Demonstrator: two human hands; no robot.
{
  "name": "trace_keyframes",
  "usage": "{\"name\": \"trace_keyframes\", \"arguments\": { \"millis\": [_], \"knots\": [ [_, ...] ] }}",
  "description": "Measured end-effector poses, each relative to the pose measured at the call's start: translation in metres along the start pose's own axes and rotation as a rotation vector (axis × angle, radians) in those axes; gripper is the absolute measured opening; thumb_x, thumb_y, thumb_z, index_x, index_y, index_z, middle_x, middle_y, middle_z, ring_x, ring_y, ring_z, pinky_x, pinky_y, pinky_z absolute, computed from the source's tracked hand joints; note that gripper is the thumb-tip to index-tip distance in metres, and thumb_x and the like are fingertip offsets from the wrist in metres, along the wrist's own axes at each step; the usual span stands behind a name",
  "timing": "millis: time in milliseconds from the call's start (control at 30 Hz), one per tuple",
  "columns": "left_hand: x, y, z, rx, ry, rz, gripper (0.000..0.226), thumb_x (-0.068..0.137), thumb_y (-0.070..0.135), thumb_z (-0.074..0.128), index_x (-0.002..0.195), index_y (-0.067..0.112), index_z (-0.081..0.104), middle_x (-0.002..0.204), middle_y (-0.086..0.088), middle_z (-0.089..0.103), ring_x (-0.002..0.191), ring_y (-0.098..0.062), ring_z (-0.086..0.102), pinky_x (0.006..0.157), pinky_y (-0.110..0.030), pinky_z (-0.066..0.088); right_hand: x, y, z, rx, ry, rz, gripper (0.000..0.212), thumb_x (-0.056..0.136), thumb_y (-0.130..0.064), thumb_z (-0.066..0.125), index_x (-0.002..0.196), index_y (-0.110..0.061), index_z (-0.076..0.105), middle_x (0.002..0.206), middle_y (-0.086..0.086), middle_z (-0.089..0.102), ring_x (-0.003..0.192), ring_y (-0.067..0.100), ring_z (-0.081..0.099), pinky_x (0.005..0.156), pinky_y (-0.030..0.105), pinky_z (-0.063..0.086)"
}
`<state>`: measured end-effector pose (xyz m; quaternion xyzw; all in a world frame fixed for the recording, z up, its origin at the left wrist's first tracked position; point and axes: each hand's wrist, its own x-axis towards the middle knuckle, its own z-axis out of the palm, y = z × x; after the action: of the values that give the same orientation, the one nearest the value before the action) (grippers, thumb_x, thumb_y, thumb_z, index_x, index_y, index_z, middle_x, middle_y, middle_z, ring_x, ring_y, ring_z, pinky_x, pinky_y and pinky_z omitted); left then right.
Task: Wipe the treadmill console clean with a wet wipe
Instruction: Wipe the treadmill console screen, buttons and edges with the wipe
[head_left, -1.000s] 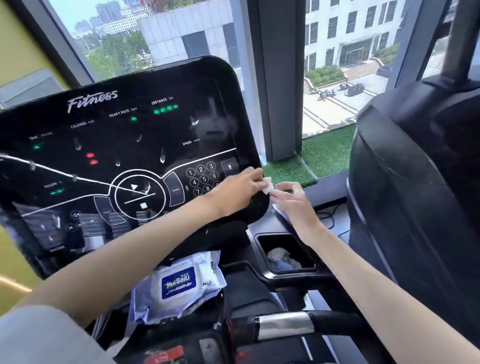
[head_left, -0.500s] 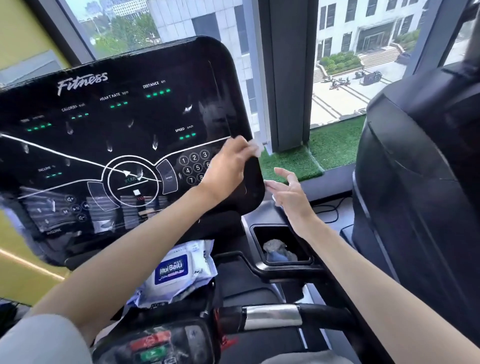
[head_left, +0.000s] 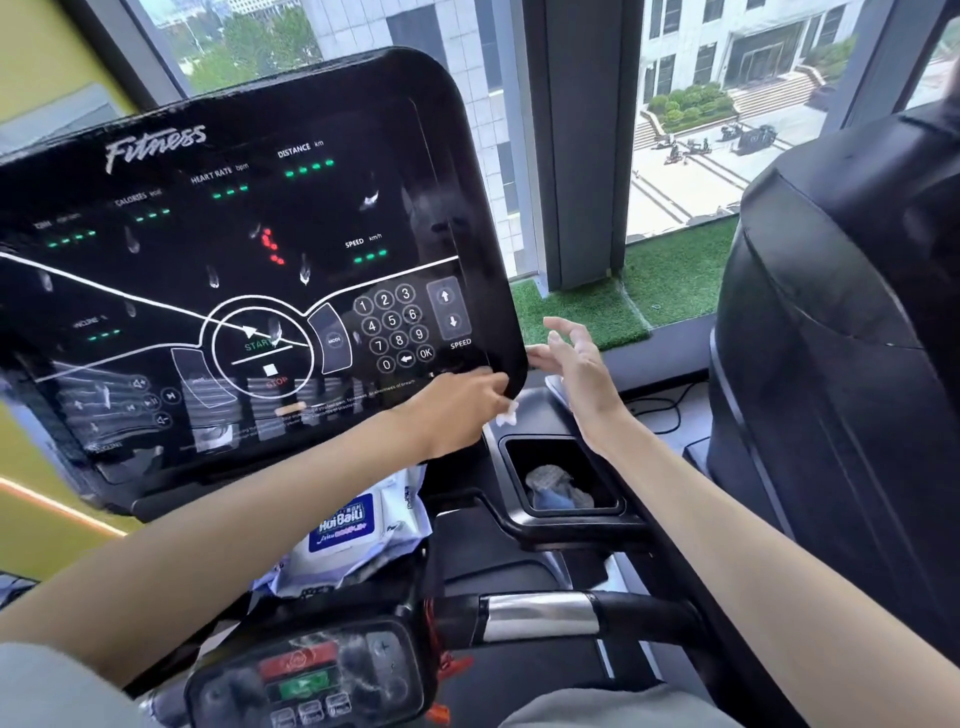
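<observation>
Nearest, one handlebar (head_left: 540, 616) crosses the treadmill, with one wipe pack (head_left: 340, 530) lying beyond it and one pocket (head_left: 618, 512) holding crumpled scraps. Two hands reach forward. The left hand (head_left: 457, 410) pinches the single white wipe (head_left: 506, 415) at the lower right corner of the console (head_left: 249, 270). The right hand (head_left: 582, 374) hovers beside that edge, fingers spread and empty. Farthest, green turf (head_left: 582, 312) lines the window (head_left: 691, 130).

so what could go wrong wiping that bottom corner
1. The console is lit, and the left hand holds the wipe just below the keypad and speed arrows; a slip could press a key.
2. Little of the wipe shows past the fingers; it might drop into the pocket below.
</observation>
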<state>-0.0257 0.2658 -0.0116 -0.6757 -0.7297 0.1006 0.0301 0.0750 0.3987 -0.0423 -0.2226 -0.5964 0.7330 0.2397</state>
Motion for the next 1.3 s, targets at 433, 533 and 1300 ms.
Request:
{"name": "trace_keyframes", "arguments": {
  "millis": [433, 533, 1300],
  "knots": [
    [-0.042, -0.032, -0.012, -0.174, 0.125, -0.296, 0.050, 0.073, -0.014, 0.050, 0.103, 0.019, 0.073, 0.091, -0.006, 0.060, 0.087, -0.032, 0.060, 0.068, -0.035, 0.043, -0.011, 0.002, 0.010, -0.172, 0.079, -0.054, 0.022, 0.097, -0.027, 0.038, 0.118, -0.027, 0.048, 0.109, 0.003, 0.063, 0.106, 0.014, 0.058, 0.088, 0.031, 0.041],
    [-0.022, -0.009, -0.018, -0.161, 0.129, -0.318, 0.052, 0.073, -0.012, 0.047, 0.108, 0.020, 0.069, 0.095, -0.006, 0.057, 0.088, -0.030, 0.059, 0.068, -0.034, 0.039, -0.015, 0.003, 0.015, -0.183, 0.112, -0.060, 0.023, 0.097, -0.026, 0.040, 0.118, -0.027, 0.049, 0.109, 0.002, 0.062, 0.107, 0.018, 0.057, 0.093, 0.036, 0.042],
    [-0.129, -0.069, 0.011, -0.147, 0.118, -0.454, 0.041, 0.084, 0.001, 0.049, 0.111, 0.025, 0.067, 0.112, 0.001, 0.060, 0.105, -0.026, 0.058, 0.071, -0.030, 0.036, -0.062, 0.033, 0.163, -0.592, 0.091, -0.469, 0.047, 0.073, 0.009, 0.035, 0.110, -0.008, 0.058, 0.093, 0.008, 0.064, 0.091, 0.023, 0.060, 0.086, 0.042, 0.048]
  ]
}}
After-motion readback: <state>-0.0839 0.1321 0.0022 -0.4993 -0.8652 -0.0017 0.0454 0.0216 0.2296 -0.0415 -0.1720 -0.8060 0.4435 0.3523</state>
